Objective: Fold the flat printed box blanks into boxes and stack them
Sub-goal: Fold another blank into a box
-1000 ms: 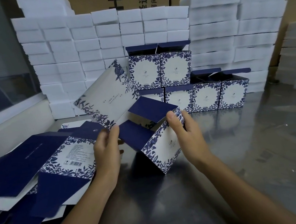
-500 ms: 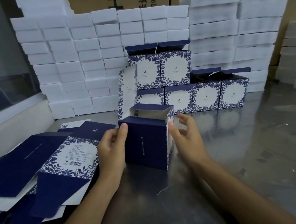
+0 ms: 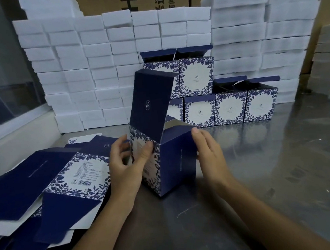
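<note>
Standing on the steel table (image 3: 267, 175), the half-folded box (image 3: 174, 160) was pinched by the left hand (image 3: 127, 165), with the right hand (image 3: 209, 152) flat against it, fingers straight.

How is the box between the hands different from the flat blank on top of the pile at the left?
The box stands upright, already formed, its tall navy lid flap raised; the flat blank lies unfolded. Both hands touch the box; neither touches the blank. Both share the blue leaf print.

Both hands, left hand (image 3: 126, 165) and right hand (image 3: 210, 156), hold an upright half-folded box (image 3: 174, 160) on the steel table (image 3: 267, 175), lid flap raised.
</note>
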`<action>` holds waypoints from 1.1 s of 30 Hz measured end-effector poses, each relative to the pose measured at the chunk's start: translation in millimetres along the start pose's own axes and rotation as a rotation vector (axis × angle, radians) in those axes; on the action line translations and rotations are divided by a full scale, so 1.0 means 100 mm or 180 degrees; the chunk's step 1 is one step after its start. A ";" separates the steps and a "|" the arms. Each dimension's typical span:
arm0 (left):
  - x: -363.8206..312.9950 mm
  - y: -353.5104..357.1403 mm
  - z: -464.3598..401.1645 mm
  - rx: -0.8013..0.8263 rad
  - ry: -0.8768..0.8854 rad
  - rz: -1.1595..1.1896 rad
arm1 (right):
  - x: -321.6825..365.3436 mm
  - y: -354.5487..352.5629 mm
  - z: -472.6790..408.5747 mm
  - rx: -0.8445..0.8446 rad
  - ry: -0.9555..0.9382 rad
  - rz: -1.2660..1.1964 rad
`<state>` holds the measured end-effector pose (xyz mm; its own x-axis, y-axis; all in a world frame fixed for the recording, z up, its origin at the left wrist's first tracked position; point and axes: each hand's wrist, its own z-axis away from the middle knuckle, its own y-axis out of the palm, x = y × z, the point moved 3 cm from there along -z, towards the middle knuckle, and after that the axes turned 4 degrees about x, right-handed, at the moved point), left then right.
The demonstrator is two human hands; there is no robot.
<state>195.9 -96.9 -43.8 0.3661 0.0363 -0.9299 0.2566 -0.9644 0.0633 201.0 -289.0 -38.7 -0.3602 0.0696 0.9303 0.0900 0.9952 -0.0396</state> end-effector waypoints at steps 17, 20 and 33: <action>-0.02 0.00 -0.03 0.0064 -0.0226 0.0445 | 0.16 0.02 0.02 0.0078 -0.0177 0.0228; 0.01 0.00 -0.05 0.0140 -0.0327 0.0517 | 0.28 0.11 0.14 0.0489 -0.0187 -0.0112; -0.07 0.10 -0.04 0.0710 -0.0881 0.0989 | 0.15 0.06 0.04 0.0591 0.0179 -0.0443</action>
<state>199.5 -106.0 -35.7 0.1350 -0.3050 -0.9427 -0.0370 -0.9523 0.3028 192.7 -281.3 -25.9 -0.3044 -0.0680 0.9501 -0.1311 0.9909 0.0289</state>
